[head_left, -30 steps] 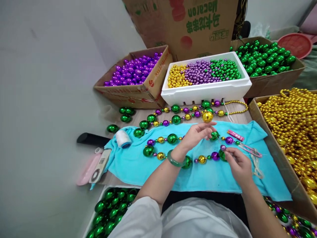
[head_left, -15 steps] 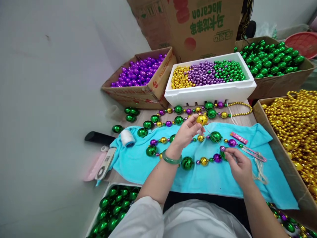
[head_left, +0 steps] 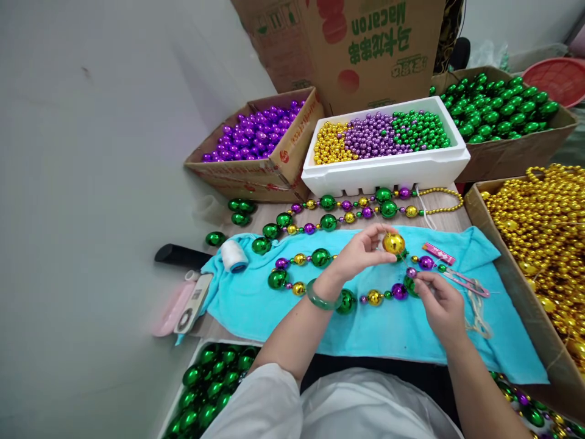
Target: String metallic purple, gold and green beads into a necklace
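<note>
My left hand [head_left: 363,253], a green bangle [head_left: 323,296] at its wrist, has thumb and fingers at a large shiny gold bead [head_left: 393,244] above the turquoise towel [head_left: 292,320]. Just nearer to me, my right hand [head_left: 441,305] pinches a small purple bead [head_left: 411,272] between thumb and forefinger. A large green bead [head_left: 410,285] lies partly behind those fingertips. On the towel, a strand of green, gold and purple beads [head_left: 375,297] forms a loop around and under my hands. Any thread between the two held beads is too fine to make out.
Behind the towel lies a finished-looking bead necklace [head_left: 328,222]. Beyond stand a white foam box [head_left: 388,167] of small beads and a carton [head_left: 292,160] of purple ones. A carton of gold bead strands [head_left: 539,238] borders the right. A thread spool [head_left: 234,255] sits left.
My left hand has moved right and slightly nearer with the gold bead, bringing it close to the purple bead. The thin line visible between them no longer shows. My right hand stays almost still.
</note>
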Demonstrator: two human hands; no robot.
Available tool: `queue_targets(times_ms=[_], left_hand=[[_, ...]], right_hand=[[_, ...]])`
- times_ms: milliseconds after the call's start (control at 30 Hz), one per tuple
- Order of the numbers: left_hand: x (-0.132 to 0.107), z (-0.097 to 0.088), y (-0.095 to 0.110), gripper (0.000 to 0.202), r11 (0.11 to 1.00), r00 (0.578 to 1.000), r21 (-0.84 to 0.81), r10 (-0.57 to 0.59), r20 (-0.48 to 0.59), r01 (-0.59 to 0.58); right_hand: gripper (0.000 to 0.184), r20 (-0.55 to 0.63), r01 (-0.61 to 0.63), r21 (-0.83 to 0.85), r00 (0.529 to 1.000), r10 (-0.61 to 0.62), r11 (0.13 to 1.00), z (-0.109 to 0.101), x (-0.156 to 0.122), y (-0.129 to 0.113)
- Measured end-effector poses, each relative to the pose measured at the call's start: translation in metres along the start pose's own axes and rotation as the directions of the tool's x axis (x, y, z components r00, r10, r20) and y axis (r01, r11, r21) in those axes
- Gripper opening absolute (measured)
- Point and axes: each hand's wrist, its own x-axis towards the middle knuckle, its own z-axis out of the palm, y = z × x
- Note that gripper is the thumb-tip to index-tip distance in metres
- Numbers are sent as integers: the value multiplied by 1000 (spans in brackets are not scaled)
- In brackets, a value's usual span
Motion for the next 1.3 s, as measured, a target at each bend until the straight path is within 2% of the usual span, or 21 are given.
queue_targets(times_ms=[67,133,200,300,467,633,733,833,900,1000,1167,1233,1300], left_hand=[[1,0,1,53,980,987,184,-95,131,70],[9,-6,5,55,905,971,419,-158,181,69],[23,-16,11,48,788,987,616,-110,113,17],[54,-30,23,34,627,996,778,80,-35,-23],[114,-38,39,23,506,974,862,211,-79,-40],[191,-46,42,20,406,914,908,400,-73,-105],[234,-50,49,19,360,909,931,405,-101,-57],[272,-52,55,22,314,918,949,371,-136,14],[293,-50,54,23,300,927,953,349,-140,30],[319,-36,46,25,302,946,953,312,-91,-8],[349,2,24,25,290,969,941,222,111,-175],[360,13,19,23,295,977,943,187,103,-156],[369,20,19,23,312,983,945,181,40,-96]], right_hand=[[13,-9,-29,47,1000,30,998,0,1,0],[13,-39,-56,90,997,60,994,-2,1,2],[14,-72,-80,127,993,90,989,-6,2,5],[14,-123,-114,176,983,137,978,-15,4,9],[12,-188,-126,226,967,170,966,-27,15,13],[13,-199,-152,274,957,211,949,-36,26,21],[17,-175,-182,260,957,231,948,-37,26,29],[19,-185,-155,261,961,207,953,-34,28,40],[18,-191,-127,263,965,181,956,-32,29,47],[18,-182,-126,250,968,175,960,-31,27,56],[19,-166,-182,201,962,216,963,-34,25,68],[20,-186,-184,198,957,221,963,-36,25,68],[20,-205,-187,194,952,226,963,-38,26,66]])
